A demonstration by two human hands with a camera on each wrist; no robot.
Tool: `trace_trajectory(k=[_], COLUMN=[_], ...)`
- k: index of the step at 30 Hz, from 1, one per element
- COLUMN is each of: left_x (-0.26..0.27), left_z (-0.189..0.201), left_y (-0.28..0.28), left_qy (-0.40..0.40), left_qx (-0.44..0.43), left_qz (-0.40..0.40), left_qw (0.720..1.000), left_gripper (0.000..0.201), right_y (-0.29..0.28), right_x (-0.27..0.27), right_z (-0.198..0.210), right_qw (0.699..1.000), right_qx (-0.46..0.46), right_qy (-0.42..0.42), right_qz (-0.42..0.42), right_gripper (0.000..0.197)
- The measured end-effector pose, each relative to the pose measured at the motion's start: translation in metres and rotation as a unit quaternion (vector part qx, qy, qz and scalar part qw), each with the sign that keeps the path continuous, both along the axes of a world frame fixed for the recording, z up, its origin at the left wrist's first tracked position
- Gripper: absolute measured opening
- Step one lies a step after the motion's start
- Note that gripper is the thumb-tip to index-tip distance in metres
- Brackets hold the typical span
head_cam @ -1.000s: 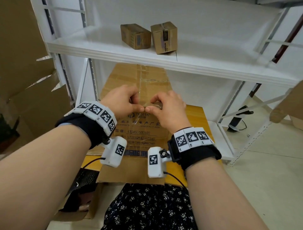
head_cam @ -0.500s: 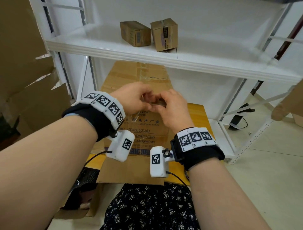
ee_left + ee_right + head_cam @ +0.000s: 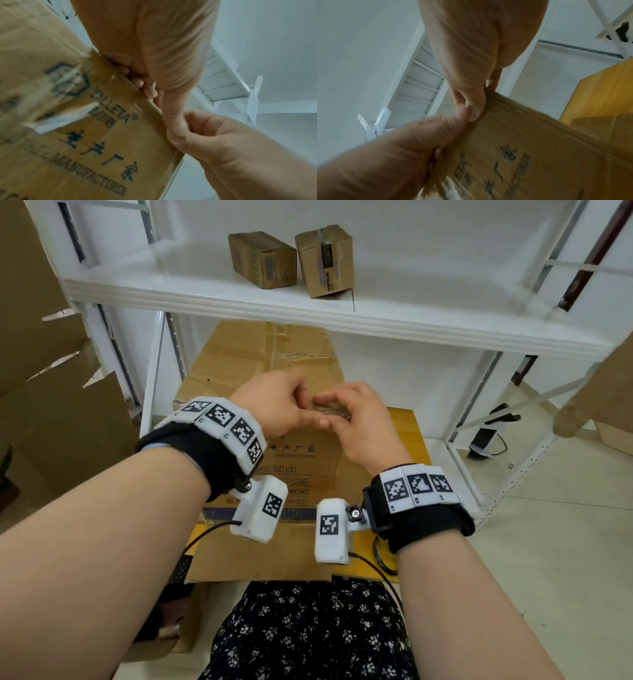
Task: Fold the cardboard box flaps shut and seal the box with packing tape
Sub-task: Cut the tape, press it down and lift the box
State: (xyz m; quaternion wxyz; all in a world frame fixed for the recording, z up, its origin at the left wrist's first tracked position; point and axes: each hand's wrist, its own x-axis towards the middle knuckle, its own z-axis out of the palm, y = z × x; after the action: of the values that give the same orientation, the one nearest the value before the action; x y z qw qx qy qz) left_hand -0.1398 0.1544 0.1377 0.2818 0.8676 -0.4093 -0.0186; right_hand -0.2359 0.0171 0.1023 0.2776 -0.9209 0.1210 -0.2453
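Note:
A large brown cardboard box (image 3: 274, 361) with printed text lies on a yellow wooden table (image 3: 407, 433) under a white shelf. Clear shiny tape (image 3: 330, 414) runs along the box's raised flap edge (image 3: 154, 108). My left hand (image 3: 294, 409) and right hand (image 3: 339, 412) meet at that edge, thumbs nearly touching. In the left wrist view my left hand's fingers (image 3: 144, 86) curl over the taped edge, and my right hand (image 3: 178, 129) pinches it just below. The right wrist view has my right thumb (image 3: 474, 111) pressed on the edge beside my left hand (image 3: 440, 155).
Two small taped cardboard boxes (image 3: 263, 258) (image 3: 325, 258) stand on the white shelf (image 3: 411, 316) above. Big cardboard sheets (image 3: 51, 405) lean at the left. A dark ring-shaped object (image 3: 382, 556) lies half hidden under my right wrist. Tiled floor opens to the right.
Both hands have shifted slightly away from me along the flap edge, and the left hand has closed in on the right. Both keep their hold on the taped edge.

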Motion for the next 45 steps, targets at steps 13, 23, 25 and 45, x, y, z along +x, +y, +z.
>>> trace_trajectory(k=[13, 23, 25, 45], left_x=[0.004, 0.007, 0.006, 0.005], left_z=[-0.011, -0.013, -0.010, -0.009], left_y=[-0.006, -0.004, -0.009, -0.021], left_qy=[-0.074, -0.086, -0.080, -0.129], left_qx=[0.017, 0.024, 0.066, 0.109], left_qz=[0.016, 0.023, 0.026, 0.040], left_qw=[0.997, 0.996, 0.994, 0.985], left_gripper=[0.039, 0.046, 0.054, 0.061], right_y=[-0.028, -0.030, -0.028, -0.014], right_x=[-0.013, -0.015, -0.015, -0.011], right_z=[-0.008, -0.027, -0.029, -0.020], right_qw=[0.961, 0.900, 0.891, 0.915], right_qx=[0.262, 0.405, 0.423, 0.386], right_qy=[0.007, -0.100, -0.109, -0.111], right_qz=[0.091, 0.125, 0.125, 0.025], right_gripper=[0.045, 0.043, 0.041, 0.054])
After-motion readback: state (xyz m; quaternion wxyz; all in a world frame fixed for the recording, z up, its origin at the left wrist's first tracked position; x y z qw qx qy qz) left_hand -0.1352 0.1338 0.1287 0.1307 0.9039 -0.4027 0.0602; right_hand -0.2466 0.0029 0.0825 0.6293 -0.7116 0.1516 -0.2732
